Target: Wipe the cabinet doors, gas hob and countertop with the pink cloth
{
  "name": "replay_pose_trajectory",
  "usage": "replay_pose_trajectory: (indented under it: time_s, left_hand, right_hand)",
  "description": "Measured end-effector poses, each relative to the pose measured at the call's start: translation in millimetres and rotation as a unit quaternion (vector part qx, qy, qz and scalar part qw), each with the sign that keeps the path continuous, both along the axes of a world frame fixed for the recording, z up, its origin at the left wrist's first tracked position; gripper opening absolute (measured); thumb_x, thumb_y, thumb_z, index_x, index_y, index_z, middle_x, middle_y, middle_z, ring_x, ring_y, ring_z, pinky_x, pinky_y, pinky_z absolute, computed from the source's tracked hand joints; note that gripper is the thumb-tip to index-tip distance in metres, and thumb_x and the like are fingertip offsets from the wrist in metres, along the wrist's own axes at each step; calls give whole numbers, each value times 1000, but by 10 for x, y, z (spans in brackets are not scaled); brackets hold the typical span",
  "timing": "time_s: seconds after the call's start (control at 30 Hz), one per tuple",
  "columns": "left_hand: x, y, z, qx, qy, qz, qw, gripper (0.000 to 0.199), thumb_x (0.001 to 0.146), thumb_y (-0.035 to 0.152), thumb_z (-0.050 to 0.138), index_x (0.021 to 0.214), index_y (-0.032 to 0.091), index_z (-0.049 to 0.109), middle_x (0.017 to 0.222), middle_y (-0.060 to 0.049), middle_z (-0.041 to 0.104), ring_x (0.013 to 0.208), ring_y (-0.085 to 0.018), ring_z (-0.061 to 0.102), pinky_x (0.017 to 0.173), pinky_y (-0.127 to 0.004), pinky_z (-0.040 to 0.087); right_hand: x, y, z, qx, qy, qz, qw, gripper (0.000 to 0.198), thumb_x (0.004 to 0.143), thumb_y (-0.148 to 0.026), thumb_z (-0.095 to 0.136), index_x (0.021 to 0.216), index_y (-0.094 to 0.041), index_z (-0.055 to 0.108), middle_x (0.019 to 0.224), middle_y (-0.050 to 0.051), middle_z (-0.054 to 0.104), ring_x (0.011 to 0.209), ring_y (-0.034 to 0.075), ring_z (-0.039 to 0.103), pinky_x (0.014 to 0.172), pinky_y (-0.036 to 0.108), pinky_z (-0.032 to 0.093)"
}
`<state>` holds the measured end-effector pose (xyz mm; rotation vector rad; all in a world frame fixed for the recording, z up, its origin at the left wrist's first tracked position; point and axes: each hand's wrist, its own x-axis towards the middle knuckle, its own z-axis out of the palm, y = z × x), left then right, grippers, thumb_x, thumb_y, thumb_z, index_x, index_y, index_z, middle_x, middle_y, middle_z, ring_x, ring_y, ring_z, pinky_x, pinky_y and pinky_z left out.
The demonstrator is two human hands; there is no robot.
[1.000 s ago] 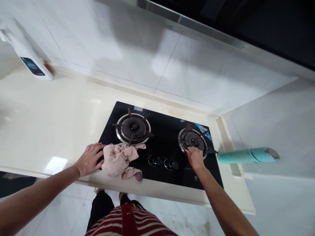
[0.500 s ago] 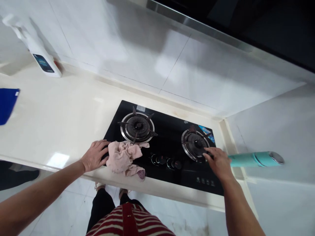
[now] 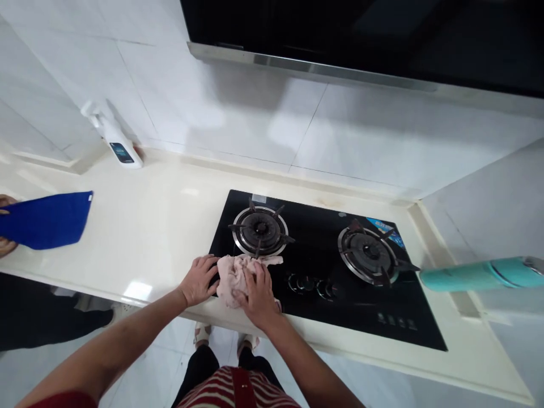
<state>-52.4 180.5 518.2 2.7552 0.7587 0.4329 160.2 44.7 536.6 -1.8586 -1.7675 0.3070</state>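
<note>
- The right hand lies on top of a crumpled pale-pink cloth, its fingers pointing away from the wearer; whether it grips the fabric or only presses on it, the view cannot tell.
- The left hand rests palm down with fingers apart at the front left corner of the stove, its fingertips at the left edge of the cloth.
- The cloth sits at the stove's front left, just in front of the left burner, one corner trailing right toward the knobs.
- The right burner, ringed in metal like the left one, stands well apart from both hands; a blue sticker marks the glass behind it.
- At the right end of the cream table, a teal flask is near the stove's right side.
- A white spray bottle with a dark label stands at the back left, near the tiled wall.
- At the far left, another person, cut off by the frame, holds a blue fabric over the table.
- A black hood with a metal lip hangs above; below, the wearer's red striped top and dark trousers show in front of the table.
</note>
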Motion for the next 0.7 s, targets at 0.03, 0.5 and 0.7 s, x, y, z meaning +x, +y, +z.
replay_pose_trajectory:
  time_s: [0.03, 0.5, 0.7]
  left_hand:
    - [-14, 3, -12, -26, -22, 0, 999, 43, 91, 39, 53, 128, 18, 57, 131, -16, 57, 129, -35, 45, 103, -56, 37]
    - [-335, 77, -103, -190, -260, 134, 937, 22, 93, 21, 42, 112, 20, 54, 110, -8, 54, 106, -20, 56, 94, -40, 52]
    - [-607, -206, 140, -243, -235, 73, 938, 17, 93, 18, 43, 102, 22, 58, 100, -5, 60, 97, -18, 60, 87, -36, 54]
  right_hand:
    - [-130, 31, -66, 8, -4, -23, 1000, 59, 89, -51, 57, 138, -18, 50, 149, 19, 30, 136, 41, 27, 110, 66, 29]
    - [94, 8, -347, 67, -5, -137, 988, 27, 90, -27, 44, 108, -17, 60, 113, 13, 56, 109, 25, 51, 98, 44, 46]
    - [661, -101, -320, 73, -4, -232, 970, 39, 93, -31, 34, 119, -15, 58, 130, 16, 54, 123, 26, 50, 106, 46, 43]
